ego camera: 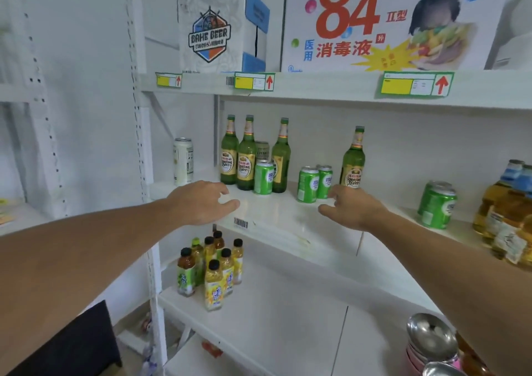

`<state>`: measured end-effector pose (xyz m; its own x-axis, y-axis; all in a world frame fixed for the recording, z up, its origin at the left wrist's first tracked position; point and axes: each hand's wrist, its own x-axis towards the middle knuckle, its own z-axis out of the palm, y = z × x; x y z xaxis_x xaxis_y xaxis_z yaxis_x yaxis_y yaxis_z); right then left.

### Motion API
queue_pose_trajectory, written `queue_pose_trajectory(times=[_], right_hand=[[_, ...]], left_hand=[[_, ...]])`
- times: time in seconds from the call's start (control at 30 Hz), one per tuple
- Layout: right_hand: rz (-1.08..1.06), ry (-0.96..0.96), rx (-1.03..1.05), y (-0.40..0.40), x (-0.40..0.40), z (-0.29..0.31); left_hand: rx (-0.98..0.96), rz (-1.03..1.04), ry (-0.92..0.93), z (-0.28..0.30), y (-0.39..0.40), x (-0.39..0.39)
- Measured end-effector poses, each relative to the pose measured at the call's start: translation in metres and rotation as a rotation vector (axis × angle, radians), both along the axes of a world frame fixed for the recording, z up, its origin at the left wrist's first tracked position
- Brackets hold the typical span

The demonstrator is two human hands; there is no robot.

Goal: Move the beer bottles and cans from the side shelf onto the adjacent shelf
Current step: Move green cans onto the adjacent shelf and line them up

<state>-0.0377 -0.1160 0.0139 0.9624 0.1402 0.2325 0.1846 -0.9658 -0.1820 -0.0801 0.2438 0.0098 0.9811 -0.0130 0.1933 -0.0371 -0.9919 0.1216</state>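
Head view: reaching both empty, open hands, left hand (201,203) and right hand (355,207), toward bottles (246,157) and cans (308,185), needing grasps next.

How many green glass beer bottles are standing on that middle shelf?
4: three green beer bottles clustered left, one apart by the right hand. None seems hidden.

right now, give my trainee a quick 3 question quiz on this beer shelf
1. How many green glass beer bottles stand on the middle shelf?
2. True or false: the left hand is holding a can.
3. Which is nearest the right hand: A the white can, B the lone bottle, C the juice bottles?

Key: 1. four; 2. false, both hands are empty; 3. B
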Motion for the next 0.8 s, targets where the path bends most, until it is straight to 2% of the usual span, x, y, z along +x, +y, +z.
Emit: queue_pose_trajectory(times=[0.23,0.37,0.43,0.6,0.8], right_hand=[[0.047,0.021,0.147,-0.001,0.088,-0.007],[0.015,0.022,0.206,0.001,0.121,-0.019],[-0.022,0.011,0.223,0.002,0.133,-0.024],[-0.163,-0.031,0.264,0.011,0.153,-0.034],[-0.316,-0.092,0.364,0.035,0.164,-0.04]], left_hand=[[-0.172,0.033,0.039,0.0,-0.019,0.068],[-0.192,-0.015,0.041,-0.009,-0.032,0.111],[-0.207,-0.046,0.031,-0.013,-0.036,0.131],[-0.413,-0.142,-0.044,-0.026,-0.036,0.183],[-0.573,-0.242,-0.179,-0.035,-0.037,0.222]])
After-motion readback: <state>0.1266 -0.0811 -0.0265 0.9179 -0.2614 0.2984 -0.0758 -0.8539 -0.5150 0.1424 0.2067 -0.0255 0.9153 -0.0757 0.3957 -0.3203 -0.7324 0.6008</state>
